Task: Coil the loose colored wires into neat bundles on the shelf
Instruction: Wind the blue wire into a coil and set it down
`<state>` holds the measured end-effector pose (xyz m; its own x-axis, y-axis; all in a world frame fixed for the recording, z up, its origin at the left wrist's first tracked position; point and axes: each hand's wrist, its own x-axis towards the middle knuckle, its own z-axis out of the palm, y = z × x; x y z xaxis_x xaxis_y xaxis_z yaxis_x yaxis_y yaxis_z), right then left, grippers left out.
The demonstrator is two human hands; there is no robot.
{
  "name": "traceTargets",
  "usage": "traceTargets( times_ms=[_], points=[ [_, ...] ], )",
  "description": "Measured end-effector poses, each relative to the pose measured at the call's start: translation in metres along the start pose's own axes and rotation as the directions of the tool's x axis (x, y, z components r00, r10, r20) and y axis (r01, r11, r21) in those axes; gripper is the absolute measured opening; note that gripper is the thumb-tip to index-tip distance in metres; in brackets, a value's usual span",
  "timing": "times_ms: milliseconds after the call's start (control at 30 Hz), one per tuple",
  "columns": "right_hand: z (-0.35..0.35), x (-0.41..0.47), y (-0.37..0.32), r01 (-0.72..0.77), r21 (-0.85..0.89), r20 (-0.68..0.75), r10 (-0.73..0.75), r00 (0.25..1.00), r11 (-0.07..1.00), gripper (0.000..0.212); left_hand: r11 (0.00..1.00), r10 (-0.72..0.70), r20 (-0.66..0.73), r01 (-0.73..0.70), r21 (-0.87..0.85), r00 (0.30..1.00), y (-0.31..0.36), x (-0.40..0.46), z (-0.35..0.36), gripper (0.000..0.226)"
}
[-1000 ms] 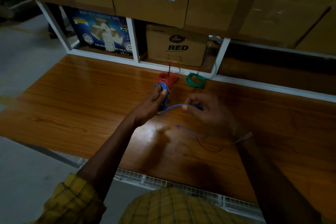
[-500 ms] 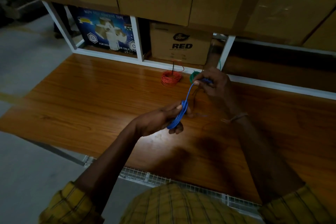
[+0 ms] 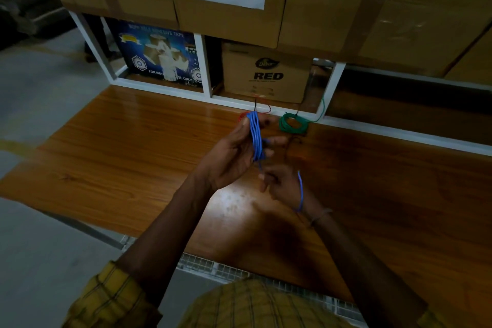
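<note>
My left hand point(image 3: 234, 152) holds a blue wire coil point(image 3: 256, 138) upright above the wooden shelf point(image 3: 119, 146), the loops wound around its fingers. Just below it, my right hand point(image 3: 282, 184) grips the blue wire's loose tail point(image 3: 300, 192), which runs down over the wrist. A coiled green wire bundle point(image 3: 292, 123) lies on the shelf near the back rail. A red wire bundle point(image 3: 242, 116) lies next to it on the left, mostly hidden behind the blue coil and my left hand.
A white frame rail point(image 3: 399, 133) runs along the shelf's back. Behind it stand a cardboard box marked RED point(image 3: 266, 74) and a blue tape carton point(image 3: 157, 53). Large cardboard boxes point(image 3: 346, 8) hang over above. A wire grate point(image 3: 213, 269) edges the shelf's front.
My left hand has lifted the blue coil up and back toward the red bundle. My right hand has come down from near the green bundle to below the coil, bringing the tail with it.
</note>
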<state>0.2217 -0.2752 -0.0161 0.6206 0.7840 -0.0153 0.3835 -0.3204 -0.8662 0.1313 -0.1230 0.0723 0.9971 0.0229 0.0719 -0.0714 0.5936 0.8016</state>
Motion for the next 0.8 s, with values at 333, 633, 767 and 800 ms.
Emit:
traceTargets(
  times_ms=[333,633,767,800],
  points=[
    [-0.015,-0.022,-0.059,-0.098,0.318,0.204,0.033,0.978,0.943,0.029,0.828,0.187,-0.35,0.044,0.559,0.918,-0.01,0.02,-0.03,0.043],
    [-0.058,-0.018,-0.076,-0.1,0.708,0.258,-0.126,0.958,0.699,0.028,0.662,0.113,-0.256,0.119,0.74,0.96,0.001,0.014,-0.03,0.038],
    [-0.081,-0.002,-0.086,-0.022,0.715,0.159,-0.132,0.978,0.699,0.027,0.658,-0.017,-0.197,0.16,0.736,0.98,-0.004,0.009,-0.023,0.039],
    [-0.084,0.003,-0.088,-0.007,0.701,0.124,-0.113,0.986,0.713,0.028,0.666,-0.051,-0.175,0.164,0.728,0.983,-0.005,0.008,-0.022,0.041]
  ],
)
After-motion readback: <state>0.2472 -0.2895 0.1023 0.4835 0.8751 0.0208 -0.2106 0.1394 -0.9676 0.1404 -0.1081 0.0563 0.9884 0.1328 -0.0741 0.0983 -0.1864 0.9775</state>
